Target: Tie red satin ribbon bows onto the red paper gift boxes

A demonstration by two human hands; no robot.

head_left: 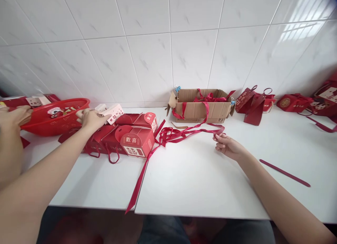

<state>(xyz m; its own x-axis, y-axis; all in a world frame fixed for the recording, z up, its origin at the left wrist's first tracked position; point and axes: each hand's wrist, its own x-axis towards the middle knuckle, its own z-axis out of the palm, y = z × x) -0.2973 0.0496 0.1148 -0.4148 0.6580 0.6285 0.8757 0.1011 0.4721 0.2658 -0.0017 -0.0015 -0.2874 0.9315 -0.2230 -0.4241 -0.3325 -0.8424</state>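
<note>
The right hand is pinching a long red satin ribbon that is lying tangled on the white tabletop, one end trailing over the front edge. A tug could, I judge, tighten the tangle or drag the two upright red printed paper gift boxes beside it. The left hand is touching a small white card carton; whether it is gripping, I cannot tell. One brown cardboard box, one red plastic basket and one loose dark red strip are sitting nearby.

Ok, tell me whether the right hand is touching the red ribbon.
Touching. The head view shows the right hand with fingers on the looped end of the red ribbon, no gap.
</note>
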